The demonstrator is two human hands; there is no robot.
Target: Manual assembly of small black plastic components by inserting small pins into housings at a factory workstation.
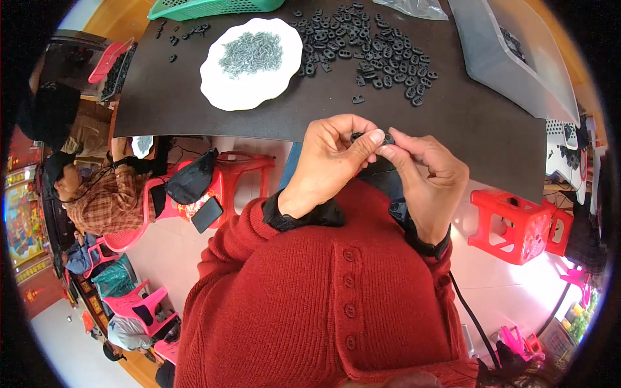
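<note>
My left hand (333, 161) and my right hand (424, 171) meet just in front of the table's near edge, fingertips pinched together on one small black plastic part (387, 138). Most of the part is hidden by my thumbs. Beyond my hands, a heap of the same black plastic parts (369, 45) is spread over the dark table (194, 103). A white plate (223, 81) with a pile of small grey metal pieces (251, 53) sits to the left of the heap. One loose black part (358, 99) lies alone between the heap and my hands.
A green basket (207, 8) and a grey bin (504, 58) stand at the table's far side. Red stools (517, 223) and pink chairs (139, 304) are on the floor. A person in a plaid shirt (107, 197) sits at the left.
</note>
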